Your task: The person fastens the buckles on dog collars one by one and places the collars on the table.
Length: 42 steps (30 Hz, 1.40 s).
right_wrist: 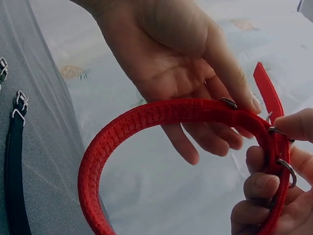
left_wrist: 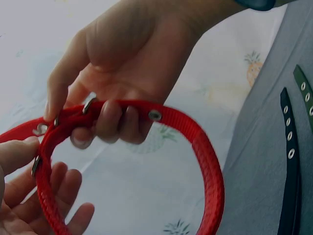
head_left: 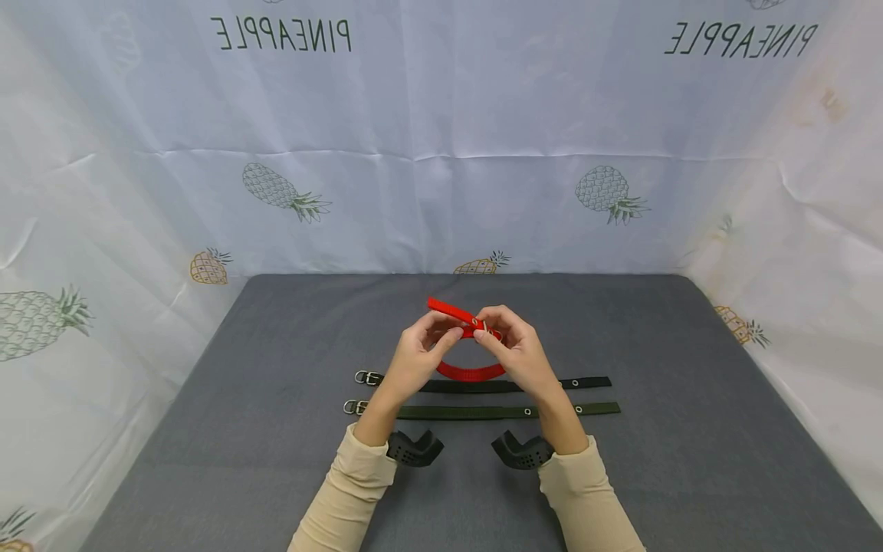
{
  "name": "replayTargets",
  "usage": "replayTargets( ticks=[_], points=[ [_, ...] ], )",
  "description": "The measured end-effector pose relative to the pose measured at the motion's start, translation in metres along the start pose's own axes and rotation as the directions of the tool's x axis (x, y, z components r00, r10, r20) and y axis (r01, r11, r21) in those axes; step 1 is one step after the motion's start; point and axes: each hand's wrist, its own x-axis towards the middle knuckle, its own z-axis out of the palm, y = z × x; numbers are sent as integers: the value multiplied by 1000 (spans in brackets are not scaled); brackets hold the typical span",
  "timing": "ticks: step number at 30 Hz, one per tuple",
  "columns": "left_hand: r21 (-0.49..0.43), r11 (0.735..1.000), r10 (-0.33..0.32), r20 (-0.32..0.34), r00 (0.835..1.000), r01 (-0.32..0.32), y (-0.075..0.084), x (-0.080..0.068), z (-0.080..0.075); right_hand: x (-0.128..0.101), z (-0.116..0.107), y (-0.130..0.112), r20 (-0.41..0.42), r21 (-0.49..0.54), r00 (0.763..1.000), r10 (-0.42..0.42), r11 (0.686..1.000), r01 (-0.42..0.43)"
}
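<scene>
Both hands hold a red collar, bent into a loop above the table. My left hand pinches the band beside its metal fittings; in the right wrist view its other fingers extend loosely behind the loop. My right hand grips the fittings end, fingers curled round the band in the left wrist view. Near the right thumb, a D-ring hangs off the strap. The strap's free tail sticks out up and to the left. A metal eyelet shows past the right fingers. Fingertips partly hide the buckle area.
Below the hands, a black collar and a dark green collar lie straight and parallel, buckles left, eyelets right. The grey table meets a pineapple-print curtain behind. Black mounts sit at both wrists.
</scene>
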Motion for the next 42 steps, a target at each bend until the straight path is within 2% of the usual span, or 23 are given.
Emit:
replayTargets(
  ticks=[3, 13, 24, 29, 42],
  points=[
    [-28, 999, -27, 16, 1000, 28, 1, -1, 3, 0, 1, 0, 5, -12, 1000, 2, 1000, -2],
    [-57, 990, -132, -7, 991, 131, 2, -1, 9, 0, 2, 0, 4, -6, 1000, 6, 1000, -6],
    [-69, 982, -178, -65, 982, 173, 2, -1, 12, 1, 4, 0, 37, 19, 999, -33, 999, 32],
    [-71, 981, -186, -72, 980, 181, 3, -2, 12, 1, 6, 1, 38, 14, 999, -28, 1000, 27],
    [-86, 985, -157, -123, 980, 147, 9, -2, 15, 0, 7, 1, 44, 50, 998, -52, 998, 50]
  ],
)
